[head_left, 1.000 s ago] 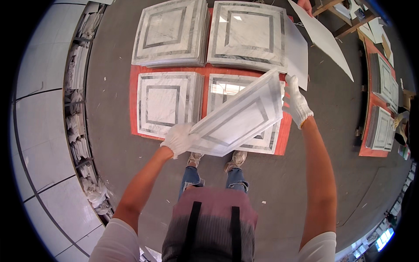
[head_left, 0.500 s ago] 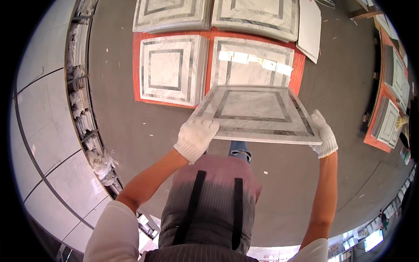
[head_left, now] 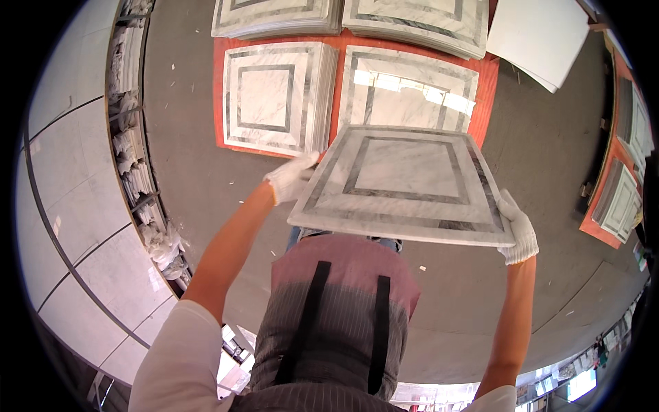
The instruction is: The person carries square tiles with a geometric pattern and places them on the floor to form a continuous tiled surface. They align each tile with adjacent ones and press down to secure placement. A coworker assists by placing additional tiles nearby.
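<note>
A square marble tile (head_left: 403, 168), white with grey inlaid borders, is held tilted in front of me. My right hand (head_left: 518, 226), in a white knit glove, grips its right edge close to the near corner. At the left edge is my gloved left hand (head_left: 294, 177), part of it hidden behind the tile. Beyond the held tile, a similar tile (head_left: 412, 75) lies on a red pallet (head_left: 486, 93), with light reflecting off its face. A stack of matching tiles (head_left: 264, 96) stands to its left.
Two more tile stacks lie at the top, one being the right-hand stack (head_left: 419, 20). White sheets (head_left: 542, 38) are at the upper right. Another red pallet (head_left: 596, 225) with tiles stands far right. A slotted rack (head_left: 134, 144) and large pale slabs (head_left: 82, 178) line the left.
My left hand has shifted from the tile's near-left top surface to farther along its left edge. The held tile has come slightly closer to me. My right hand stays on its edge.
</note>
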The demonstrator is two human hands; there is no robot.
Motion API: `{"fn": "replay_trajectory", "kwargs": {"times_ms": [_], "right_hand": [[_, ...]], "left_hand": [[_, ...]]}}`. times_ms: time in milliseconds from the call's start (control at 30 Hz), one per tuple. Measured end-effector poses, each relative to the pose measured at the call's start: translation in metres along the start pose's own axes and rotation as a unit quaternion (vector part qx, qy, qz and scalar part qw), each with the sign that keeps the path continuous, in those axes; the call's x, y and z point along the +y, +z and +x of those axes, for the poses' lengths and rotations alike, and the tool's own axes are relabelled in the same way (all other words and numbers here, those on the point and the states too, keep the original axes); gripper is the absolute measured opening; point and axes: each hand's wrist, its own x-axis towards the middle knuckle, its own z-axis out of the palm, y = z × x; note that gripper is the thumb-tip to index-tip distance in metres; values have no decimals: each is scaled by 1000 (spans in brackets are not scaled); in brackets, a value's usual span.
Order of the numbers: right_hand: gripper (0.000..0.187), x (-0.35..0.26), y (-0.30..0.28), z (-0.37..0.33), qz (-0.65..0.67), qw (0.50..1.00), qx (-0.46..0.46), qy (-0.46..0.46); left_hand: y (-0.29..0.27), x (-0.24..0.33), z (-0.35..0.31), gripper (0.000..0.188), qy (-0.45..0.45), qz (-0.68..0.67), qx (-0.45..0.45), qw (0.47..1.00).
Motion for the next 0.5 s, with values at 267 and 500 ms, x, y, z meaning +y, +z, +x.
{"fn": "replay_trajectory", "kwargs": {"times_ms": [267, 500], "right_hand": [[44, 6, -20, 62, 137, 984, -34, 105], [43, 21, -31, 92, -105, 991, -44, 73]], "left_hand": [[-6, -6, 67, 40, -15, -30, -45, 998], [11, -5, 48, 38, -25, -68, 6, 997]]}}
